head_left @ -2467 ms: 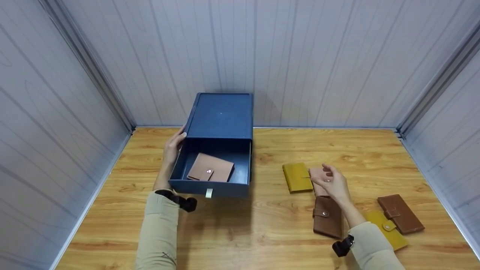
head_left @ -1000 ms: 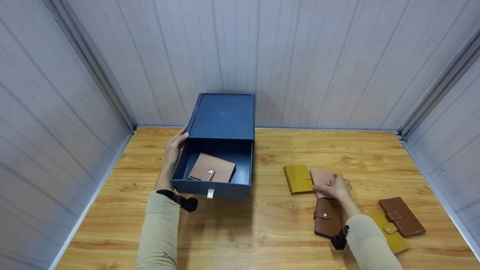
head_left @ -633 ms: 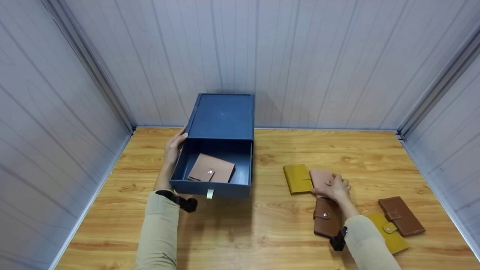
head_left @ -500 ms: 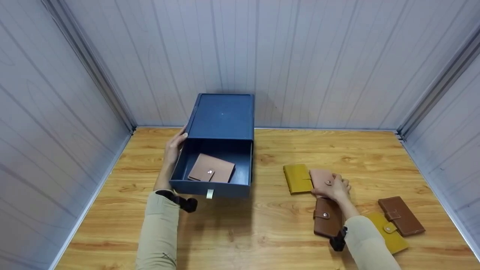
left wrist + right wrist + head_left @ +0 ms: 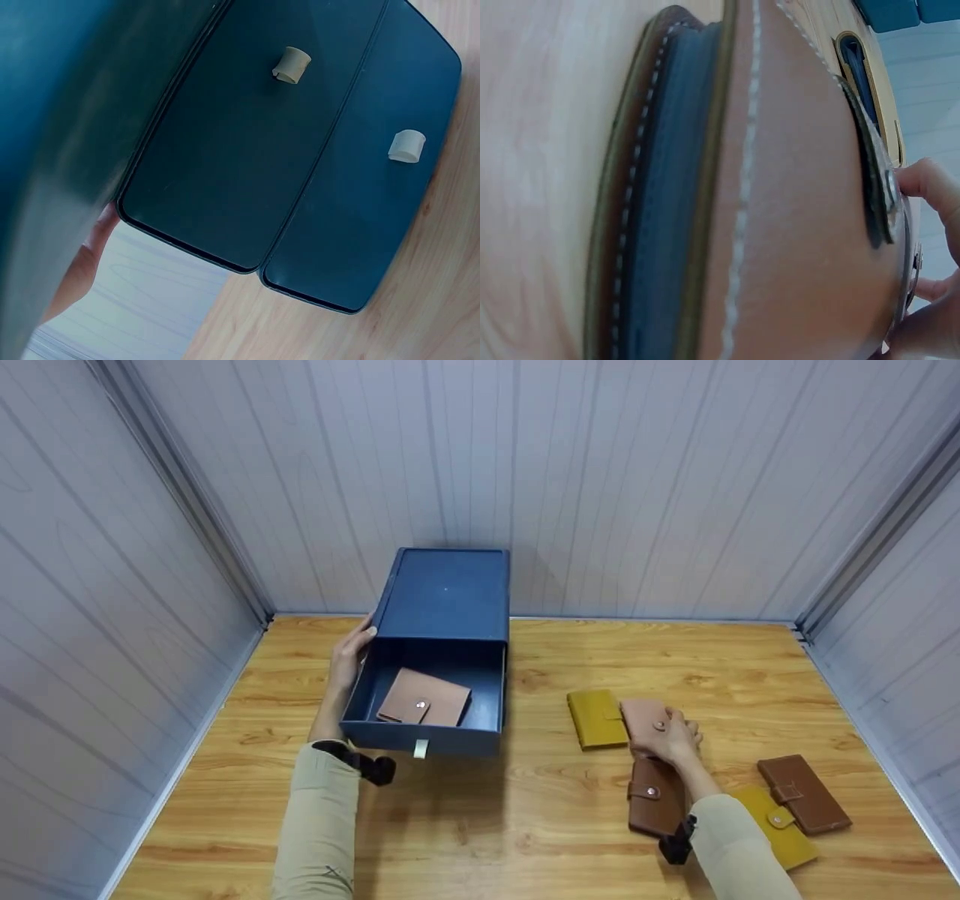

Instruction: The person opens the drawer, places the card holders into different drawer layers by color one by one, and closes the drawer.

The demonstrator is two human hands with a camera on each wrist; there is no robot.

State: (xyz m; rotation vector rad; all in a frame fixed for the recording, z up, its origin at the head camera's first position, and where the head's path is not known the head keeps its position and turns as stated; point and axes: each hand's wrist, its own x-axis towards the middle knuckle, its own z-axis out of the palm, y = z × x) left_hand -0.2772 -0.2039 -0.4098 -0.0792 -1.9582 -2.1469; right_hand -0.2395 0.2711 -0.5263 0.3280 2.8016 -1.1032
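Left hand (image 5: 346,656) at a blue drawer box (image 5: 446,592); right hand (image 5: 673,739) pinching a pink wallet (image 5: 643,718) over the counter (image 5: 562,825).

Left fingers against the box's left side, thumb at its front edge; grip or mere contact, cannot tell. Just right of them: pulled-out top drawer (image 5: 457,737), second pink wallet (image 5: 412,690) lying inside. Left of the right fingers: yellow wallet (image 5: 596,720), flat. Right fingers and thumb closed on the pinched wallet. Nearer the person than those fingers: dark brown wallet (image 5: 651,814); farther right, second yellow wallet (image 5: 791,840), then lighter brown wallet (image 5: 814,795).
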